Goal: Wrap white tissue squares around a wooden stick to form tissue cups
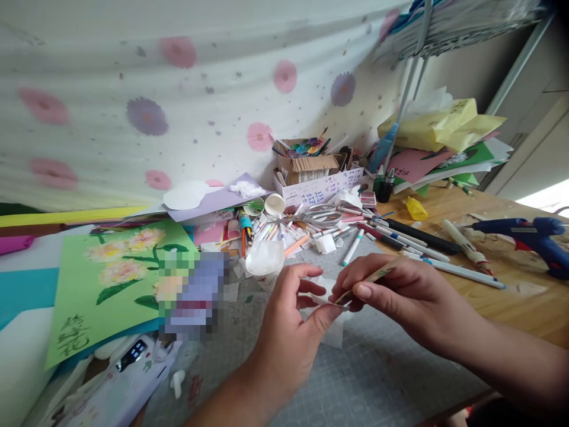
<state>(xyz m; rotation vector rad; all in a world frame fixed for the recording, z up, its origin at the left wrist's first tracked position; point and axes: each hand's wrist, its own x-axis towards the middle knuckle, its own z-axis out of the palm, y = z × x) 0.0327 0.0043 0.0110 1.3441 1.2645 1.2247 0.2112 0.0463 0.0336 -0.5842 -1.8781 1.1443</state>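
White paper scrap, pinched in mid-air above the mat, near the front edge of the counter. In the left hand, fingers closed on the near edge of the scrap, thumb below and forefinger above. In the right hand, fingers closed on a thin tan strip, laid against the far end of the scrap. Judged very light, thin and limp; likely to crease, tear or flutter; possibly tacky at the join. Best taken by the edges, lightly, with fingertips only, close to the join. Behind, well apart: cup, pens, glue gun.
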